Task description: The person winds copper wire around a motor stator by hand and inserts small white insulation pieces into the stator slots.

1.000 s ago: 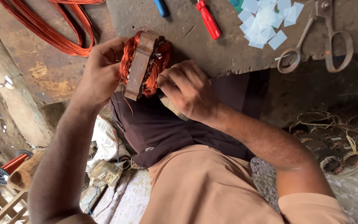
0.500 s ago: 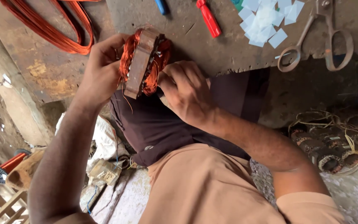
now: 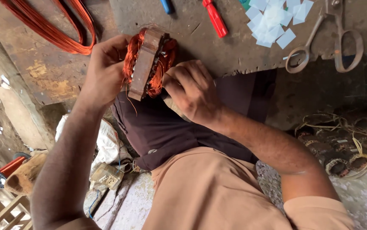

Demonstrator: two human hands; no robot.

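The stator core looks like dull, rusty brown metal, pretty rough on its edge, with shiny copper wire bunched on both sides. More of that glossy orange copper wire sits in a loop on the table, which is a worn, scratched, matt surface with yellowish stains. The scissors are grey metal, dull and a bit tarnished. The red screwdriver handle looks like smooth plastic. The little white squares look like thin, slightly see-through paper or film.
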